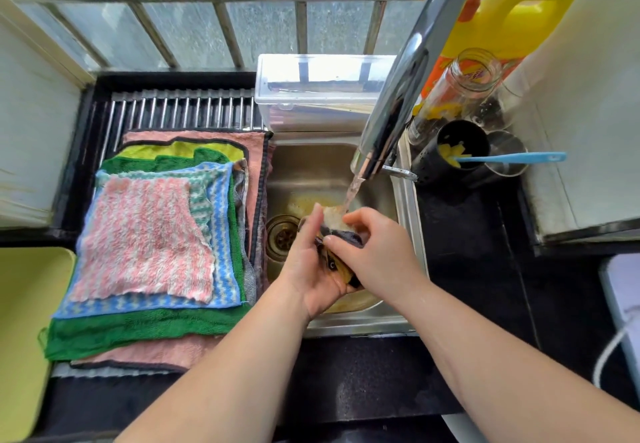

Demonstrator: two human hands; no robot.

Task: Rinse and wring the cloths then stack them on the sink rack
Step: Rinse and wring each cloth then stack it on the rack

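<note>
One cloth [346, 237] (dark) between left hand [311, 261], right hand [377, 252].

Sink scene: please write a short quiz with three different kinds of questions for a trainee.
1. True or false: water from the faucet falls on the cloth between the left hand and the right hand.
2. What tops the stack on the rack? A) pink-white cloth B) green cloth C) blue cloth
3. Fill in: the blue-handled tool stands in the black ____.
Key: 1 true; 2 A; 3 holder.
</note>
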